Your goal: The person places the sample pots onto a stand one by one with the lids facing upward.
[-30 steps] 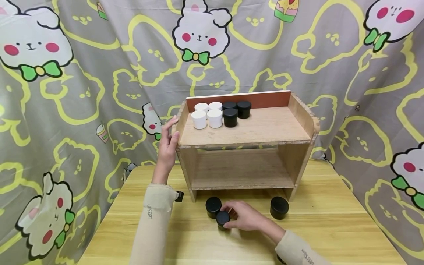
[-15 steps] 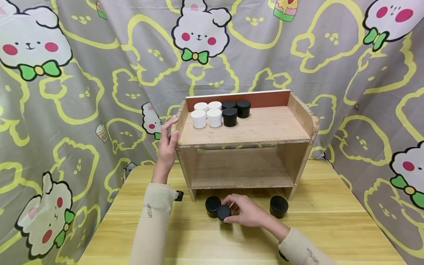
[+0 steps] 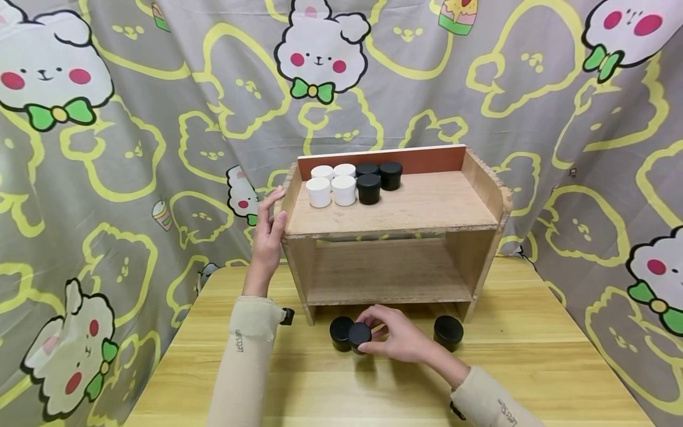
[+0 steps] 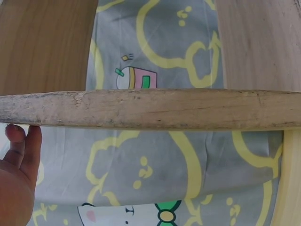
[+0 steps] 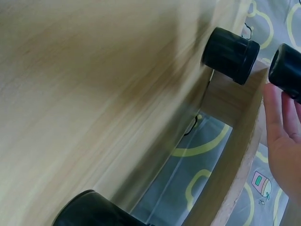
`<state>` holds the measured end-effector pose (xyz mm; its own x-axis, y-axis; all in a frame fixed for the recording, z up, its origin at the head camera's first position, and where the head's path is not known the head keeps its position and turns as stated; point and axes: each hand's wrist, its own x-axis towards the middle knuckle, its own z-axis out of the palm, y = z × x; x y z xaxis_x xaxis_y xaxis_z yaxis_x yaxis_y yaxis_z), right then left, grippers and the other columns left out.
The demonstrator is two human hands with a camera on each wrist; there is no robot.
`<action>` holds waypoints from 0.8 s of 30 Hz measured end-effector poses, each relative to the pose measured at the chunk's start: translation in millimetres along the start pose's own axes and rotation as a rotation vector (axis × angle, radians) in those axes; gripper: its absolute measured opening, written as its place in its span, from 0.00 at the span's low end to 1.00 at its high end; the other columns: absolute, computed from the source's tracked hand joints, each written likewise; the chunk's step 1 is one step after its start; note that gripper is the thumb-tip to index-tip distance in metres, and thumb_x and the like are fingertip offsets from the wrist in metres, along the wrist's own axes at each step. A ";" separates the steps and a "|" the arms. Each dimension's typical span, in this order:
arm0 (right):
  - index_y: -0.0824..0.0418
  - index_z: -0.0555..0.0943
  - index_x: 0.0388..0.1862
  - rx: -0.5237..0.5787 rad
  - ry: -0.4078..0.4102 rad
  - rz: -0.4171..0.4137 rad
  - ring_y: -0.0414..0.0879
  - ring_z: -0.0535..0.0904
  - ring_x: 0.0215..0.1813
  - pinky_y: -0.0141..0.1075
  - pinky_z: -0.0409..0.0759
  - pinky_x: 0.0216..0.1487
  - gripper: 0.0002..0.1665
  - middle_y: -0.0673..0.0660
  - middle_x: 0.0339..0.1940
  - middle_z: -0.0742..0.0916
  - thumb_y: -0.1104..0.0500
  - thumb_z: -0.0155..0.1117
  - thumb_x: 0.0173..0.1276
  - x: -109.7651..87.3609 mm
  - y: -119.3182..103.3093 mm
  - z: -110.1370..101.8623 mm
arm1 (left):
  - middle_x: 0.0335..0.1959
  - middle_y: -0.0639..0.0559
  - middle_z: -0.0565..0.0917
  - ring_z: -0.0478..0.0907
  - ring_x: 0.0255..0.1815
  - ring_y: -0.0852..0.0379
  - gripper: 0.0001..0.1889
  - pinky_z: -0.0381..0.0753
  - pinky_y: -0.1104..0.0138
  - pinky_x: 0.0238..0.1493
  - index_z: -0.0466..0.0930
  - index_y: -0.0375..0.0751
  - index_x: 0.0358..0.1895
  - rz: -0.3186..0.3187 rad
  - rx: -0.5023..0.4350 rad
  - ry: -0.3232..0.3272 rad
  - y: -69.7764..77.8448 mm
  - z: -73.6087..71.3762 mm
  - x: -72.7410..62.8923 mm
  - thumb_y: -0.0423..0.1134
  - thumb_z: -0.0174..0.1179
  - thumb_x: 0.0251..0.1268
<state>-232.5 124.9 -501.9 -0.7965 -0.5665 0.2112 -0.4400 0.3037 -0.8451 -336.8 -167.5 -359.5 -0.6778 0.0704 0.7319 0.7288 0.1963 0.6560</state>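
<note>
My right hand (image 3: 401, 335) pinches a small black lidded jar (image 3: 360, 337) between thumb and fingers, in front of the wooden shelf (image 3: 421, 207). The right wrist view shows this held jar (image 5: 286, 70) raised off the table. Just left of it in the head view, another black jar (image 3: 340, 334) stands on the table. A third black jar (image 3: 448, 333) stands by the shelf's right foot. My left hand (image 3: 268, 232) rests against the shelf's left side panel, fingertips touching its edge; the left wrist view shows two fingers (image 4: 32, 150) at that edge.
On the shelf's top board, white jars (image 3: 319, 193) stand at the left with black jars (image 3: 369, 188) to their right. Below is a lower board (image 3: 392, 276) between the side panels. A patterned curtain (image 3: 416, 118) hangs behind the wooden table (image 3: 533, 379).
The right hand has lifted the pinched black jar and shifted it slightly towards the shelf. The left hand stays against the side panel.
</note>
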 end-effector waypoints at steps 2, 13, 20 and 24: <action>0.50 0.81 0.55 -0.006 0.012 -0.003 0.42 0.83 0.48 0.38 0.87 0.51 0.24 0.48 0.45 0.85 0.50 0.79 0.63 0.1 -2.3 -1.0 | 0.81 0.47 0.62 0.55 0.83 0.51 0.23 0.56 0.46 0.78 0.64 0.39 0.75 -0.005 -0.003 0.004 0.0 -0.3 0.0 0.33 0.46 0.80; 0.50 0.82 0.57 -0.031 0.070 -0.042 0.40 0.82 0.48 0.34 0.87 0.45 0.25 0.49 0.45 0.84 0.50 0.79 0.63 -1.9 -14.3 -12.5 | 0.82 0.43 0.61 0.54 0.84 0.49 0.23 0.54 0.44 0.79 0.62 0.36 0.74 -0.015 -0.001 -0.001 0.3 0.1 0.9 0.31 0.45 0.80; 0.52 0.82 0.57 -0.039 0.089 -0.104 0.40 0.83 0.46 0.36 0.87 0.45 0.26 0.50 0.46 0.84 0.51 0.80 0.62 -0.7 -29.2 -21.9 | 0.81 0.50 0.63 0.55 0.84 0.53 0.23 0.55 0.44 0.79 0.64 0.42 0.74 0.008 -0.007 -0.003 -1.2 -1.5 0.0 0.36 0.47 0.81; 0.50 0.82 0.57 -0.044 0.108 -0.127 0.40 0.84 0.44 0.36 0.87 0.45 0.26 0.49 0.45 0.84 0.51 0.80 0.61 -0.2 -35.2 -26.5 | 0.81 0.49 0.63 0.55 0.84 0.53 0.23 0.55 0.44 0.78 0.64 0.42 0.75 0.011 0.001 -0.003 -1.5 -0.6 0.1 0.36 0.46 0.81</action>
<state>-227.8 134.6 -459.2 -0.7722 -0.5176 0.3687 -0.5560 0.2694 -0.7863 -337.9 -168.4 -360.3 -0.6701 0.0756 0.7384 0.7361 0.1960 0.6479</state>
